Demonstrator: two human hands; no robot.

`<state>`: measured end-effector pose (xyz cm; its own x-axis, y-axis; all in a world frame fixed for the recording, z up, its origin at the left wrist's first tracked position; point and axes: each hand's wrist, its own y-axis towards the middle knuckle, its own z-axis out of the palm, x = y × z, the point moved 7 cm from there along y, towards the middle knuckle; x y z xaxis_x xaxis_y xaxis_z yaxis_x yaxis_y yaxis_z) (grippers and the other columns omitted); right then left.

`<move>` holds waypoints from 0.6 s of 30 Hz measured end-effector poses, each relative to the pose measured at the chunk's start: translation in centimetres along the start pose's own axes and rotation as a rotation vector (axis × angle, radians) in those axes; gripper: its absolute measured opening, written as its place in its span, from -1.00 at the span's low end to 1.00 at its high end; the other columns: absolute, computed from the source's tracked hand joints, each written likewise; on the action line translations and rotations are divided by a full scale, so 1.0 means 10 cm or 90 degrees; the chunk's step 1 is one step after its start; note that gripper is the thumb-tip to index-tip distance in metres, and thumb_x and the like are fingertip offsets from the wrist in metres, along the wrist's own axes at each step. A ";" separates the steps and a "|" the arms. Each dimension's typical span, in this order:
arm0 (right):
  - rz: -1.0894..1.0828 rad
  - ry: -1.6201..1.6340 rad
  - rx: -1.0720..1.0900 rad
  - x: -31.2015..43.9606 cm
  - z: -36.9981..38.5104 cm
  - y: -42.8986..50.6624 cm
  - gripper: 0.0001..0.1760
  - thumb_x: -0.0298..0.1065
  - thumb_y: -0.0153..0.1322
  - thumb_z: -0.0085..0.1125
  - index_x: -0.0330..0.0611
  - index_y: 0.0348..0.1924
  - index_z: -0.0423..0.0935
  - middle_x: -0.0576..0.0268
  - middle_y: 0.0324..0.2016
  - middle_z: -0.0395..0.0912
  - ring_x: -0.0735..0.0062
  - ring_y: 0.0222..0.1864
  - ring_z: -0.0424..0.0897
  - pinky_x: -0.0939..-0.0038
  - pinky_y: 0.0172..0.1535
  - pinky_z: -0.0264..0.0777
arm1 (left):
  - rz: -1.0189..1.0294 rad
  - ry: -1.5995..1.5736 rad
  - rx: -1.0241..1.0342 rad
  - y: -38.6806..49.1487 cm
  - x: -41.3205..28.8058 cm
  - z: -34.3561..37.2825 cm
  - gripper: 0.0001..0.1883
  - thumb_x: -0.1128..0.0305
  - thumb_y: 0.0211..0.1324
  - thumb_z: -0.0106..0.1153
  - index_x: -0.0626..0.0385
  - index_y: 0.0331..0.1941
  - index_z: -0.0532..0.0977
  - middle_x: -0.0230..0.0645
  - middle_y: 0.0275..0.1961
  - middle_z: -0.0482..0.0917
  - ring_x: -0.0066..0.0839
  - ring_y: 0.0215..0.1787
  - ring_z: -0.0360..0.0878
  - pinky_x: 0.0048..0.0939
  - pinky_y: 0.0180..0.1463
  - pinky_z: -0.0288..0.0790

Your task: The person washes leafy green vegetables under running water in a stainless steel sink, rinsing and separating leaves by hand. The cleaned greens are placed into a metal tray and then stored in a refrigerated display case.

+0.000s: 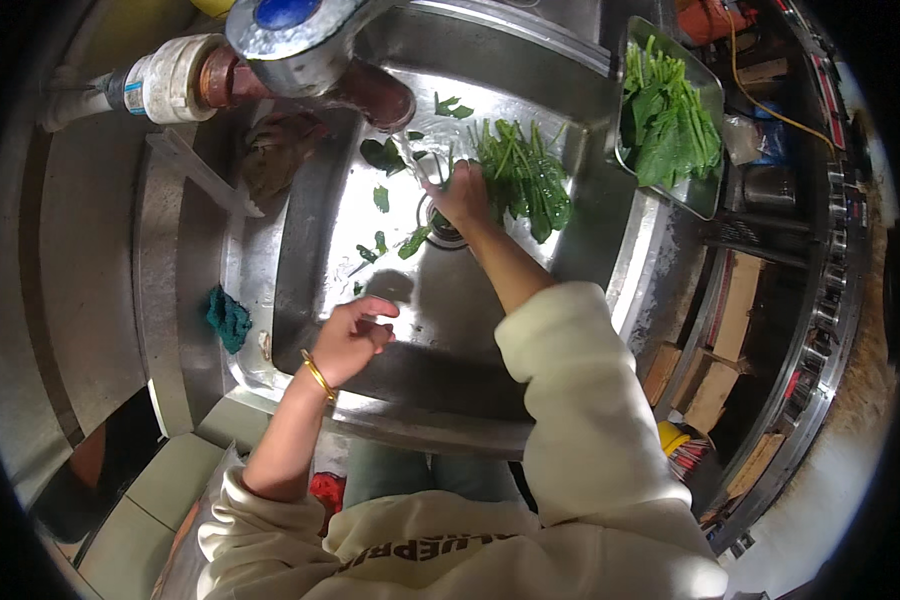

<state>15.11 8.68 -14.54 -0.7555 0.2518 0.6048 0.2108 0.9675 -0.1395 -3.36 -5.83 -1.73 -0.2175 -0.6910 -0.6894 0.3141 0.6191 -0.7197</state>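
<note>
My right hand (pixel 461 196) reaches into a stainless steel sink (pixel 450 341), beside the stream of water (pixel 408 154) falling from the faucet (pixel 379 97). Just right of it lies a wet bunch of leafy greens (pixel 529 176), stems toward the back. Green bits show at the fingertips, but the fingers are partly hidden, so whether they grip anything is unclear. Over the front left of the basin hovers my left hand (pixel 356 337), thumb and fingers apart and holding nothing. Loose leaves (pixel 381 156) are scattered on the wet sink floor around the drain (pixel 448 234).
A metal tray (pixel 709 202) of more greens (pixel 667 120) rests at the sink's right rim. On the left ledge are a green scouring pad (pixel 229 319), a crumpled cloth (pixel 279 150) and a translucent plastic strip (pixel 202 172). The faucet overhangs the back left.
</note>
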 end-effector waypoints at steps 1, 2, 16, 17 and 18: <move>-0.020 -0.014 -0.024 0.03 0.03 -0.01 -0.56 -0.14 0.17 0.24 -0.36 -0.32 0.41 -0.19 -0.32 0.41 -0.16 -0.21 0.42 0.12 -0.16 0.35 | 0.022 0.061 0.001 -0.03 -0.01 0.02 -0.78 0.65 -0.04 -0.01 0.22 -0.24 0.46 -0.37 -0.43 0.55 -0.63 -0.40 0.52 -0.62 -0.36 0.35; -0.054 -0.048 -0.008 0.05 0.07 0.03 -0.65 -0.21 0.19 0.20 -0.34 -0.34 0.42 -0.16 -0.36 0.43 -0.13 -0.23 0.44 0.12 -0.17 0.35 | 0.022 0.079 0.005 -0.04 0.01 0.03 -0.78 0.64 -0.03 0.00 0.22 -0.24 0.46 -0.37 -0.42 0.54 -0.63 -0.40 0.53 -0.62 -0.36 0.36; 0.132 0.658 0.485 1.04 -0.47 -0.17 -0.74 -0.18 0.23 0.27 -0.14 -0.38 0.45 0.45 -0.63 0.38 0.72 -0.67 0.32 0.64 -0.61 0.26 | 0.222 -0.137 -0.202 0.36 -0.62 -0.32 -0.60 0.34 0.18 -0.04 0.34 0.04 0.26 -0.11 -0.01 0.43 -0.41 0.04 0.39 -0.49 0.02 0.32; 0.144 0.672 0.489 1.11 -0.52 -0.21 -0.75 -0.20 0.24 0.25 -0.16 -0.41 0.43 0.43 -0.65 0.37 0.71 -0.69 0.32 0.62 -0.63 0.24 | 0.178 -0.213 -0.125 0.38 -0.67 -0.25 -0.62 0.35 0.19 -0.05 0.33 0.03 0.28 -0.12 -0.03 0.45 -0.40 -0.01 0.43 -0.50 -0.02 0.35; 0.160 0.687 0.490 1.17 -0.61 -0.26 -0.75 -0.23 0.25 0.24 -0.18 -0.43 0.41 0.41 -0.67 0.36 0.70 -0.71 0.31 0.61 -0.64 0.23 | 0.132 -0.287 -0.043 0.39 -0.73 -0.14 -0.64 0.35 0.19 -0.06 0.32 0.02 0.29 -0.13 -0.05 0.47 -0.40 -0.06 0.48 -0.50 -0.05 0.38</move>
<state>9.55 9.01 -2.36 0.1875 0.6238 0.7588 -0.3975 0.7546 -0.5221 -1.86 2.18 0.43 0.2690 -0.6341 -0.7249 0.2449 0.7730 -0.5852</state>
